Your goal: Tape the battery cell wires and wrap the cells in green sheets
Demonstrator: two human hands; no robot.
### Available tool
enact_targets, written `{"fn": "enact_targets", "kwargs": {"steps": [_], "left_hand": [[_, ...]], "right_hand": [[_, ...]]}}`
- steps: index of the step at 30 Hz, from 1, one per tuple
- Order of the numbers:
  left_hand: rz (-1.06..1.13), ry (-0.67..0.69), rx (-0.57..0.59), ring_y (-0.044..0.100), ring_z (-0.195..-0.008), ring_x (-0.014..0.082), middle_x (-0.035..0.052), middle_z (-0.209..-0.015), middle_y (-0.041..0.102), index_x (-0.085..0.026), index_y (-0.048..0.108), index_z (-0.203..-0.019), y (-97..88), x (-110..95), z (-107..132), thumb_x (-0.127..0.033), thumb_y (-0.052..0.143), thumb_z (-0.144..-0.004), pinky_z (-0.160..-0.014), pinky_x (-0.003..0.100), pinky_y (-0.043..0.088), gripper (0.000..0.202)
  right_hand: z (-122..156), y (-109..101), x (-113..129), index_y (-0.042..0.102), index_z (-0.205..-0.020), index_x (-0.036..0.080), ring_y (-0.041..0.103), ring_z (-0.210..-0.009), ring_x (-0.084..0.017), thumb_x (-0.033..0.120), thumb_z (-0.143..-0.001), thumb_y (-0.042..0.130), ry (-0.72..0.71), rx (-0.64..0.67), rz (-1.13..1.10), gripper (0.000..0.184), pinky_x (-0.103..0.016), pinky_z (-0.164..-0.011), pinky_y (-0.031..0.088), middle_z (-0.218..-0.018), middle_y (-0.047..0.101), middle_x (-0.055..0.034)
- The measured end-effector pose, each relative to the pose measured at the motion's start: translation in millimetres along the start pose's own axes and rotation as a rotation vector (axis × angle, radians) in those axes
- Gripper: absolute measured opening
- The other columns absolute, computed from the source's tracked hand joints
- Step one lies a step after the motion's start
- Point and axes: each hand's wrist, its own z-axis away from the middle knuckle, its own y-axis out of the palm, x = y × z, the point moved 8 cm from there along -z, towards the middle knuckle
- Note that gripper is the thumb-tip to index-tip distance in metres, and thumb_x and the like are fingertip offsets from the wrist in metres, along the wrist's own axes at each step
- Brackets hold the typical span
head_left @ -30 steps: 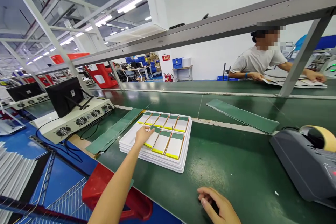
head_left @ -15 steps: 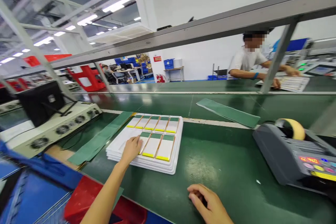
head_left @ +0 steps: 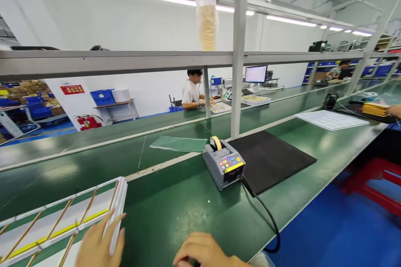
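Observation:
My left hand (head_left: 102,238) has its fingers spread over the right end of a stack of white trays (head_left: 119,196) at lower left. In the top tray lie flat rectangular panels (head_left: 61,217) with white faces, green ends, yellow strips and thin copper-coloured edges. No panel is in that hand's grip. My right hand (head_left: 205,250) is low in the middle, over the green bench (head_left: 175,208), with its fingers curled together. Nothing shows in it, though its palm is hidden. A grey tape dispenser (head_left: 224,167) with a roll of yellowish tape (head_left: 216,142) stands beyond it.
A black mat (head_left: 275,158) lies behind the dispenser, whose black cable (head_left: 272,221) hangs over the bench edge. Green sheets (head_left: 178,144) lie beyond. A metal post (head_left: 238,71) rises from the bench. A co-worker (head_left: 191,91) sits across; another person's hand (head_left: 394,111) is far right.
The view has swung right, so the tray stack now sits at lower left. My left hand has gone from a panel to the tray's right end, fingers spread. My right hand stays curled.

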Motion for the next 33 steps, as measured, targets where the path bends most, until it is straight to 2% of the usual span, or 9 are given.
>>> {"fn": "enact_targets", "kwargs": {"steps": [2, 4, 6, 9, 12, 15, 21, 29, 33], "left_hand": [[0.094, -0.013, 0.021, 0.051, -0.111, 0.0323, 0.0119, -0.127, 0.052, -0.023, 0.057, -0.107, 28.6, -49, -16, -0.036, 0.04, -0.083, -0.101, 0.052, 0.036, 0.031], [0.22, -0.103, 0.134, 0.046, -0.119, 0.034, 0.0072, -0.13, 0.051, -0.026, 0.059, -0.107, 63.8, -91, -31, -0.036, 0.039, -0.084, -0.103, 0.055, 0.033, 0.032], [0.334, -0.147, 0.219, 0.038, -0.126, 0.0352, 0.0044, -0.133, 0.049, -0.027, 0.061, -0.108, 95.3, -131, -47, -0.037, 0.04, -0.085, -0.103, 0.056, 0.033, 0.033], [0.41, -0.141, 0.222, 0.04, -0.126, 0.0288, 0.0065, -0.132, 0.048, -0.022, 0.059, -0.111, 128.5, -183, -72, -0.032, 0.035, -0.087, -0.107, 0.048, 0.032, 0.036], [0.459, -0.195, 0.204, 0.046, -0.121, 0.0276, 0.0123, -0.128, 0.051, -0.016, 0.058, -0.111, 151.2, -206, -86, -0.029, 0.032, -0.086, -0.103, 0.045, 0.038, 0.038], [0.496, -0.252, 0.201, 0.051, -0.116, 0.0281, 0.0126, -0.124, 0.054, -0.016, 0.059, -0.109, 160.1, -202, -87, -0.03, 0.034, -0.085, -0.096, 0.044, 0.044, 0.038], [0.526, -0.347, 0.203, 0.059, -0.102, 0.027, 0.0132, -0.111, 0.059, -0.015, 0.057, -0.108, 157.3, -170, -83, -0.032, 0.035, -0.082, -0.084, 0.04, 0.051, 0.039], [0.572, -0.37, 0.229, 0.06, -0.098, 0.0251, 0.009, -0.105, 0.063, -0.019, 0.06, -0.101, 160.7, -171, -86, -0.031, 0.04, -0.08, -0.085, 0.037, 0.049, 0.031], [0.588, -0.415, 0.246, 0.061, -0.089, 0.0211, 0.0074, -0.1, 0.064, -0.018, 0.06, -0.099, 160.1, -170, -85, -0.029, 0.043, -0.086, -0.082, 0.038, 0.048, 0.023]], "right_hand": [[-2, -65, 0, 0.067, -0.096, 0.024, 0.06, -0.079, -0.019, 0.02, -0.084, 0.05, -0.014, -0.142, 0.073, 0.021, -0.03, -0.075, 0.047, -0.086, 0.069, -0.0024], [2, -150, -17, 0.068, -0.091, 0.026, 0.058, -0.086, -0.022, 0.023, -0.083, 0.053, 0.077, -0.496, 0.052, 0.016, -0.036, -0.082, 0.045, -0.088, 0.067, -0.0042], [6, -216, -43, 0.063, -0.101, 0.023, 0.051, -0.101, -0.026, 0.028, -0.085, 0.052, 0.162, -0.713, 0.044, 0.02, -0.044, -0.095, 0.036, -0.103, 0.062, -0.0089], [0, -264, -89, 0.058, -0.112, 0.021, 0.05, -0.104, -0.028, 0.032, -0.077, 0.062, 0.255, -0.712, -0.056, 0.037, -0.048, -0.096, 0.035, -0.108, 0.06, -0.0097], [-8, -263, -123, 0.06, -0.109, 0.02, 0.057, -0.098, -0.027, 0.036, -0.072, 0.064, 0.305, -0.602, -0.232, 0.04, -0.043, -0.089, 0.043, -0.104, 0.064, -0.008], [-10, -248, -140, 0.057, -0.111, 0.021, 0.058, -0.098, -0.025, 0.036, -0.074, 0.056, 0.328, -0.607, -0.386, 0.039, -0.039, -0.085, 0.047, -0.106, 0.063, -0.0064], [-6, -234, -157, 0.052, -0.115, 0.021, 0.055, -0.102, -0.024, 0.035, -0.075, 0.055, 0.32, -0.67, -0.545, 0.042, -0.036, -0.089, 0.044, -0.109, 0.061, -0.0048], [6, -232, -175, 0.053, -0.118, 0.021, 0.051, -0.114, -0.027, 0.061, -0.076, 0.059, 0.284, -0.607, -0.589, 0.058, -0.04, -0.099, 0.039, -0.121, 0.058, -0.0068], [8, -233, -180, 0.054, -0.118, 0.021, 0.052, -0.113, -0.029, 0.065, -0.073, 0.06, 0.308, -0.601, -0.586, 0.063, -0.042, -0.099, 0.04, -0.119, 0.059, -0.0077]]}}
